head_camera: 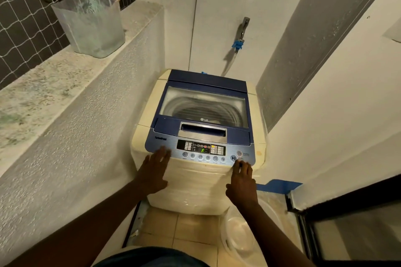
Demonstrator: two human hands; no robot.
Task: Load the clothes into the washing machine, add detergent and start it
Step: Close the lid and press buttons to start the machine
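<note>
Step in hand, as judged: start of cycle. Washing machine [199,136] stands in a narrow alcove, lid [204,106] shut, drum visible through the window; clothes inside cannot be made out w/ certainty. Control panel [200,150] is lit, display [202,150] showing a green character, so power appears on.

Hands:
- Right hand [240,182]: fingers loosely apart, holding nothing. Fingertip sits at the panel's front edge, just below the start/pause button [233,158]; contact w/ the button itself cannot be confirmed.
- Left hand [153,171]: flat and spread, empty, resting on the machine's front left corner, fingertips touching the panel's left end.

Next move, est.: one short press on start/pause w/ the right fingertip. Keep clear of the power button [239,153], which sits just above and would likely shut the unit off. Left hand can stay as a brace.

Surroundings:
- Clear container [91,26] on the ledge [43,84] at left, well apart from the machine; contents not identifiable.
- Tap [243,30] on the rear wall w/ blue hose fitting [238,44].
- White basin [243,232] on the floor at right, near the machine's base, partly behind the right forearm.

Nothing obstructs the panel.
</note>
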